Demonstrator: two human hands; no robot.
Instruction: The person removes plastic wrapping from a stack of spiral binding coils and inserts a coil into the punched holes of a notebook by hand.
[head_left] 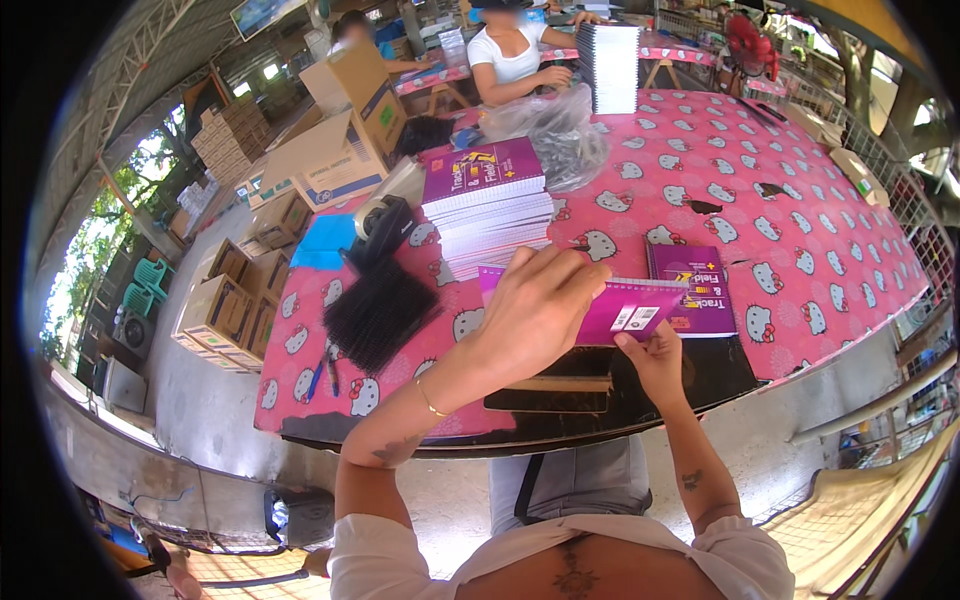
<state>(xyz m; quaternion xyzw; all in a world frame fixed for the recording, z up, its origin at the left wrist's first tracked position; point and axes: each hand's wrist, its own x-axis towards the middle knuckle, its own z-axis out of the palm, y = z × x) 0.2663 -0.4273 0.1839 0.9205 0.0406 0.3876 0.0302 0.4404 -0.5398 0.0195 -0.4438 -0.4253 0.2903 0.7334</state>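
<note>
A purple spiral notebook (655, 298) is tilted up over the table's near edge, its back cover with a white label facing me. My left hand (540, 305) curls over its upper edge, near the binding. The thumb of my right hand (655, 355) presses the lower right corner, other fingers partly hidden behind it. Just past it on the right, another purple notebook (715, 290) lies flat. Beyond my left hand rises a stack of purple notebooks (495, 225). Left of my left wrist is a bundle of thin black binding coils (380, 315).
A black tape dispenser (380, 235), blue sheet (325, 242) and pens (325, 375) lie to the left. Clear plastic bags (560, 125) and tall notebook stacks (612, 70) stand farther back, near a seated co-worker (505, 60). Cardboard boxes (345, 150) flank the pink-covered table (800, 270).
</note>
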